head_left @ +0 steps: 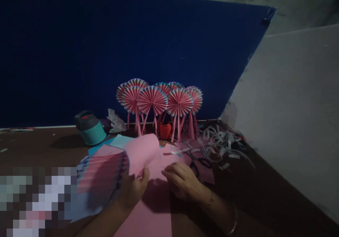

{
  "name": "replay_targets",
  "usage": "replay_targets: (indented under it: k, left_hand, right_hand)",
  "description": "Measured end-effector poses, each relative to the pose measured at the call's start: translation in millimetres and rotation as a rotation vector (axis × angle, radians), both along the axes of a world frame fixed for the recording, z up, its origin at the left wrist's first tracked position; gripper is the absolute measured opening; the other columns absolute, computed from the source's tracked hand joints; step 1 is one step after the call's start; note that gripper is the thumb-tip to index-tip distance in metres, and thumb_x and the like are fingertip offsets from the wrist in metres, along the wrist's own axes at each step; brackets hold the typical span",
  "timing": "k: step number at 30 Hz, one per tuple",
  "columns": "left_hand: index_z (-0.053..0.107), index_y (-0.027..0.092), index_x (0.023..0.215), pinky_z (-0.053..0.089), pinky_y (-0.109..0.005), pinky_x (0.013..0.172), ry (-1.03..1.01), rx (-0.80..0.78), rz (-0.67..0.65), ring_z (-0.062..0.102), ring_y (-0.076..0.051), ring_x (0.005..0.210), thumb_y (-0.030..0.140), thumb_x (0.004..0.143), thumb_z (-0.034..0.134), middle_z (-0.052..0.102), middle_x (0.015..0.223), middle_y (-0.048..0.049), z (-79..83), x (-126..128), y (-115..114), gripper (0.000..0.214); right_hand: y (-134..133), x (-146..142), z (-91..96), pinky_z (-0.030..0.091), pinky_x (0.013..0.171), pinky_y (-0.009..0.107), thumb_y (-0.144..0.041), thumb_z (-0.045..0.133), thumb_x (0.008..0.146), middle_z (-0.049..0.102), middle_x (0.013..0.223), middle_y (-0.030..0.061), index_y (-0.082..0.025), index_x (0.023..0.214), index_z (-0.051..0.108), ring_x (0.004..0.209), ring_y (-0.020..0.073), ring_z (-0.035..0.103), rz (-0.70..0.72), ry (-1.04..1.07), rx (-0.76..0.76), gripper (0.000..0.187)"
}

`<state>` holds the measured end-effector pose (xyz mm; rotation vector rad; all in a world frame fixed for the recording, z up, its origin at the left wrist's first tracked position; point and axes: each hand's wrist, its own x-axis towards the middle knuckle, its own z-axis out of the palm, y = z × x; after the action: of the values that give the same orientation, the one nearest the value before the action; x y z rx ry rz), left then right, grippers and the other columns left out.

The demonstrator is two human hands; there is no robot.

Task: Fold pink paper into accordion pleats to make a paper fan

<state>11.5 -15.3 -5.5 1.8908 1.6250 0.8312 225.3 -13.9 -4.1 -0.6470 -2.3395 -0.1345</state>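
A pink paper sheet (141, 148) curls upward in my left hand (134, 189), pinched between the thumb and the fingers behind it. My right hand (182, 180) is just to the right, its fingers drawn together in a pinch; whether anything is between the fingertips is too dark to tell. Beneath both hands lies more flat pink paper (150, 215). Scissors with black handles (194, 168) rest on pink paper just beyond my right hand. Left of my left hand is a pleated pink paper (102, 170) with blue-tinted edges, lying on other sheets.
Several round pleated paper fans (152, 101) on pink legs stand at the back, around an orange-red container (165, 130). A teal and dark grey container (91, 129) and a crumpled plastic bag (116, 121) stand left. White paper strips (219, 141) heap up right, near the wall.
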Motion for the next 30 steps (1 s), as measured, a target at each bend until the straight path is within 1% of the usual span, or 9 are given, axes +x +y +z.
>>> replay_targets:
  k: [3,6,9,11,13,17,19,24,30]
  left_hand:
    - [0.059,0.019,0.122,0.031,-0.048,0.101,0.14,0.177,-0.013,0.047,-0.031,0.112,0.015,0.08,0.045,0.06,0.108,-0.0118,8.3,-4.0,0.4,0.045]
    - [0.046,0.019,0.136,0.039,-0.044,0.09,0.463,0.34,-0.065,0.05,-0.028,0.099,0.008,0.083,0.04,0.059,0.102,-0.0117,6.4,4.3,0.6,0.055]
    - [0.041,0.02,0.139,0.042,-0.04,0.08,0.686,0.292,-0.153,0.052,-0.025,0.092,0.006,0.084,0.04,0.06,0.1,-0.0099,-2.3,17.1,0.0,0.056]
    - [0.043,0.02,0.136,0.042,-0.04,0.081,0.741,0.225,-0.212,0.053,-0.025,0.092,0.005,0.084,0.041,0.06,0.1,-0.0089,-6.4,21.9,0.1,0.054]
    - [0.052,0.02,0.126,0.042,-0.04,0.082,0.712,0.18,-0.267,0.053,-0.025,0.094,0.007,0.085,0.043,0.061,0.101,-0.0079,-6.8,21.1,1.4,0.044]
    - [0.061,0.019,0.089,0.042,-0.033,0.077,0.507,0.107,-0.31,0.055,-0.021,0.088,0.02,0.086,0.05,0.062,0.091,-0.0049,1.4,6.3,7.5,0.012]
    - [0.061,0.02,0.081,0.042,-0.031,0.074,0.415,0.081,-0.35,0.056,-0.019,0.084,0.023,0.086,0.051,0.063,0.085,-0.0035,5.2,-1.6,10.7,0.012]
    - [0.065,0.02,0.077,0.042,-0.029,0.075,0.353,0.091,-0.333,0.058,-0.018,0.084,0.017,0.086,0.048,0.064,0.082,-0.0039,2.1,-6.2,14.8,0.02]
    - [0.069,0.021,0.076,0.042,-0.028,0.074,0.339,0.065,-0.321,0.058,-0.018,0.084,0.019,0.086,0.049,0.063,0.082,-0.004,0.8,-5.4,13.1,0.023]
  right_hand:
    - [-9.3,5.5,6.0,0.042,0.084,0.033,-0.011,0.053,0.083,0.064,0.095,0.0078,-0.018,0.117,0.052,0.095,0.0199,0.054,0.011,0.083,0.189,0.035]
    - [-13.7,2.8,6.8,0.035,0.093,0.034,-0.019,0.054,0.086,0.066,0.099,0.0052,-0.023,0.117,0.054,0.103,0.0194,0.052,-0.017,0.045,0.264,0.031]
    - [-7.0,-4.8,1.1,0.031,0.093,0.037,-0.02,0.053,0.087,0.066,0.105,0.0058,-0.023,0.11,0.058,0.103,0.0204,0.051,-0.14,-0.113,0.074,0.024]
    - [1.0,-7.0,-4.0,0.032,0.084,0.037,-0.016,0.051,0.085,0.066,0.094,0.0065,-0.019,0.096,0.062,0.09,0.0201,0.053,-0.193,-0.247,-0.092,0.016]
    - [8.4,-4.8,-7.5,0.032,0.076,0.036,-0.014,0.05,0.084,0.064,0.085,0.0062,-0.018,0.089,0.063,0.081,0.0193,0.052,-0.236,-0.333,-0.221,0.014]
    - [15.7,7.3,-6.4,0.031,0.074,0.033,-0.013,0.051,0.084,0.062,0.084,0.0037,-0.024,0.098,0.066,0.083,0.019,0.051,-0.299,-0.301,-0.407,0.024]
    - [16.4,12.6,-3.6,0.032,0.076,0.032,-0.011,0.051,0.082,0.061,0.084,0.0036,-0.024,0.099,0.067,0.085,0.019,0.051,-0.324,-0.258,-0.474,0.027]
    - [15.3,14.9,0.8,0.035,0.08,0.032,-0.014,0.059,0.071,0.06,0.097,0.0044,-0.02,0.106,0.062,0.092,0.0205,0.049,-0.237,-0.203,-0.522,0.035]
    - [16.2,12.7,-1.6,0.033,0.078,0.033,-0.017,0.056,0.08,0.061,0.084,0.0041,-0.018,0.082,0.062,0.084,0.0195,0.051,-0.283,-0.246,-0.457,0.007]
